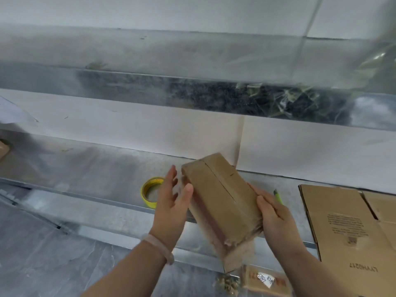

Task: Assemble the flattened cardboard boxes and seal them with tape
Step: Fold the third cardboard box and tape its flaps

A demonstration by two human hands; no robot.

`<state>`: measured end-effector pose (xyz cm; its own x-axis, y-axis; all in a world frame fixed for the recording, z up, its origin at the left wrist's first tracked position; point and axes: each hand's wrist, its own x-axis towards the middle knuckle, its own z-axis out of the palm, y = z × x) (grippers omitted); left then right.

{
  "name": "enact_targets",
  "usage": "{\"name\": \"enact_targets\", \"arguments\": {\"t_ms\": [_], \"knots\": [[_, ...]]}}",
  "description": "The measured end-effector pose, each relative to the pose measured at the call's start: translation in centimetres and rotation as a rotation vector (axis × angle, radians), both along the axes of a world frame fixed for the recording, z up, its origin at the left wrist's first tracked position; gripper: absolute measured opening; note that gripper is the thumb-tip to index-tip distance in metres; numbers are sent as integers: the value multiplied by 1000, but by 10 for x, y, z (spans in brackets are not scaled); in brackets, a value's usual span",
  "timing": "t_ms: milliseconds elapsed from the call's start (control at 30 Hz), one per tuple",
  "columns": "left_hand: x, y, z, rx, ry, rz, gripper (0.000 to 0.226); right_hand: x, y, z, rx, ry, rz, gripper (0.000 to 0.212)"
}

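Obs. Assembled box (220, 198) is held in the air over the near edge of the metal table (96, 168), at about 5 o'clock from view centre. It does not rest on the table.

Right hand (276, 219): grips the box's near-right end, thumb on the top face, fingers wrapped round the far side. This hand appears to carry the weight.

Left hand (171, 202): open, fingers straight and spread, thumb touching the box's left face. It steadies and does not clamp. Judgement: it is free to turn the box or to reach for tape. Pale bracelet (158, 247) on this wrist.

Orientation: long axis runs from 11 o'clock (far end, higher) to 5 o'clock (near end, lower, towards the person). The box is tilted, with the top face towards the camera. The flap seam runs along the long axis and looks closed; tape over it cannot be confirmed because of blur. A reddish strip runs along the left face; its nature is unclear.

Placement: yellow tape roll (147, 191) lies flat on the table at 9 o'clock from the box, just beyond the left hand and so within easy reach. Green tool (278, 196) is at 3 o'clock, partly behind the right hand. Flattened cardboard (347, 228) is stacked further out at 3 o'clock, probably the waiting stock.
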<state>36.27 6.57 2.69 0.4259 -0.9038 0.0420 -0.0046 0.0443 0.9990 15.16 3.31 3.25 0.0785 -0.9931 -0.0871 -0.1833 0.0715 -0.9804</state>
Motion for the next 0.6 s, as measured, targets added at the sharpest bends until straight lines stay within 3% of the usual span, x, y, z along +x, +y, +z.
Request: {"name": "enact_targets", "arguments": {"t_ms": [100, 200, 267, 367, 433, 500, 600], "knots": [[21, -15, 24, 100, -82, -64, 69, -11, -4, 19, 22, 33, 111, 38], [25, -21, 33, 150, -16, -93, 29, -6, -13, 32, -30, 44, 67, 37], [23, -20, 31, 143, -2, 10, 20, 2, -20, 38, -90, 67, -48, 33], [18, -19, 26, 96, 56, 177, 25, 11, -31, 38, -103, 162, -168, 35], [12, -17, 22, 74, 67, 208, 31, 17, -34, 32, -13, 142, -91, 45], [5, -15, 15, 54, 64, 144, 35, 24, -33, 25, 97, 221, 39, 57], [6, -14, -1, 89, 71, -18, 44, 29, -35, 10, 101, 378, 47, 64]]}}
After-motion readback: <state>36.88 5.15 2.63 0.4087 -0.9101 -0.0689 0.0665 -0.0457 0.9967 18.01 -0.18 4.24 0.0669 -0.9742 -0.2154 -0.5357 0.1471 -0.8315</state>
